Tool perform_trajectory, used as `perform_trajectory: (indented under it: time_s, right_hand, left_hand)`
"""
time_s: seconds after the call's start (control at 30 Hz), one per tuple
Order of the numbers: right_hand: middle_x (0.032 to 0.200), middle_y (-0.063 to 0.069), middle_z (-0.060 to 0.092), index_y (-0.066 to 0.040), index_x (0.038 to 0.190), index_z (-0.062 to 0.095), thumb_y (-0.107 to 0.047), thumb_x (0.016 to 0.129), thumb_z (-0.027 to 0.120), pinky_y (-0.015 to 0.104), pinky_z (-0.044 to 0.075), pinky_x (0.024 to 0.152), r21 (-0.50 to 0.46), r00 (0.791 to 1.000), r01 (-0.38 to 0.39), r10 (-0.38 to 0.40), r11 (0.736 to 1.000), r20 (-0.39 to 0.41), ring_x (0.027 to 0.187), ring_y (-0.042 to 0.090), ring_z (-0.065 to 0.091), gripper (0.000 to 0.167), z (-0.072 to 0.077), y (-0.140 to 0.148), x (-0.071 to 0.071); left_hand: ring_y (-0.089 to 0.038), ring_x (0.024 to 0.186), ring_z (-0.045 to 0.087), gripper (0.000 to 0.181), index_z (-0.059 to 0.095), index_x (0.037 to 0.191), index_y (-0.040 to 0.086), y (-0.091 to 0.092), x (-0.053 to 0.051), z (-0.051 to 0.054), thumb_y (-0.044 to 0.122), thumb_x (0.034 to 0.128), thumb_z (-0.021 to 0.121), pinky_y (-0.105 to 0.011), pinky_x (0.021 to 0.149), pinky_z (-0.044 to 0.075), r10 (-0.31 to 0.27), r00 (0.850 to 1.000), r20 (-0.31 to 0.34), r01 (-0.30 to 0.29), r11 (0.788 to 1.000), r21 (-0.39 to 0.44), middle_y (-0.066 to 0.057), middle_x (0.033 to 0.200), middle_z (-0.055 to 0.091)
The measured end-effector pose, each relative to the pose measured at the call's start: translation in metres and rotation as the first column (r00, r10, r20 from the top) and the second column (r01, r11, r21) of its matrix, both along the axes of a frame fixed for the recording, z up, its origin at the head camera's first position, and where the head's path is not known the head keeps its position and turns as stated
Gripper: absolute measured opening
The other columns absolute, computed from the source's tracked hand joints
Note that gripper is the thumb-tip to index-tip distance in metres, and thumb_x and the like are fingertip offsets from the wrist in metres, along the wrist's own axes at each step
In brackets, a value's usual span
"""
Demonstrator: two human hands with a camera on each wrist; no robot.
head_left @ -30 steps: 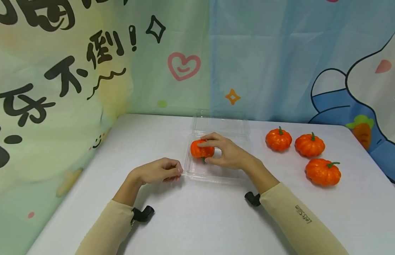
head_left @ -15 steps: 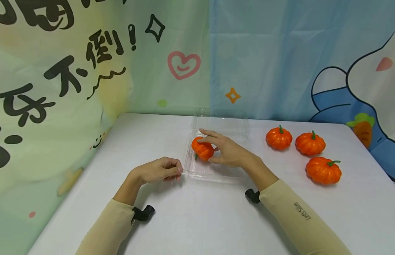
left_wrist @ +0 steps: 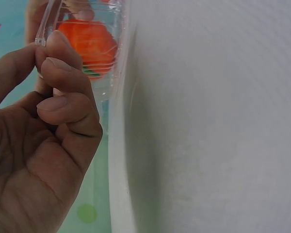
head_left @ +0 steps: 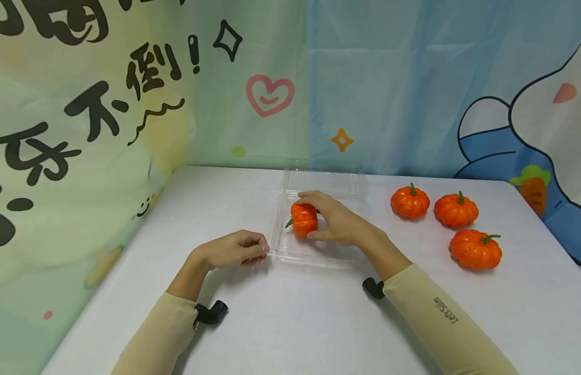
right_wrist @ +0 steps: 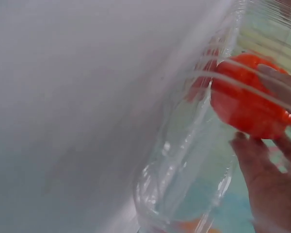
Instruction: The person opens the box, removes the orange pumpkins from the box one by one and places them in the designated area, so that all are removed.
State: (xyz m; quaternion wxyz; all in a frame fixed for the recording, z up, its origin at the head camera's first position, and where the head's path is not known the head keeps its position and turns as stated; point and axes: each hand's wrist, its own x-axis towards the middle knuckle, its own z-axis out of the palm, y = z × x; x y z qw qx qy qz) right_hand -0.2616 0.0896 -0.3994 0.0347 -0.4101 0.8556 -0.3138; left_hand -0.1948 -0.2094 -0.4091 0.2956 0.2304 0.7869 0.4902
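Observation:
A clear plastic clamshell box (head_left: 290, 251) lies opened on the table, its lid (head_left: 324, 182) folded back toward the curtain. Inside the tray part, my right hand (head_left: 337, 220) holds a small orange pumpkin (head_left: 304, 221) between thumb and fingers. The pumpkin is tipped on its side, green stem pointing left. Through the clear wall, the right wrist view shows the fingers around the pumpkin (right_wrist: 245, 102). At the box's near left corner, my left hand (head_left: 236, 248) pinches the rim (left_wrist: 40, 41) with thumb and forefinger; its other fingers are curled.
Three more orange pumpkins stand to the right of the box: one at the back (head_left: 410, 203), one beside it (head_left: 456, 212), and one nearer (head_left: 476, 251). A printed curtain (head_left: 388, 104) hangs behind the white table (head_left: 290, 328).
My right hand has turned the pumpkin: its stem swung from pointing toward me to pointing left. It sits slightly further right. The left hand has stayed at the box corner.

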Motion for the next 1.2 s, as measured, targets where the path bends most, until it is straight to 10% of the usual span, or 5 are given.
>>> perform_trajectory:
  time_s: [1.2]
  right_hand:
    - [0.143, 0.006, 0.050, -0.016, 0.140, 0.057, -0.016, 0.082, 0.089, 0.048, 0.056, 0.093, -0.243, 0.994, 0.059, -0.079, 0.968, -0.076, 0.131, 0.028, 0.054, 0.067, 0.016, 0.062, 0.018]
  left_hand:
    - [-0.016, 0.066, 0.046, 0.023, 0.063, 0.097, 0.001, 0.001, 0.000, 0.000, 0.017, 0.1079, 0.052, -0.023, 0.062, 0.040, -0.004, 1.000, -0.010, 0.004, 1.000, -0.010, -0.012, 0.086, 0.060]
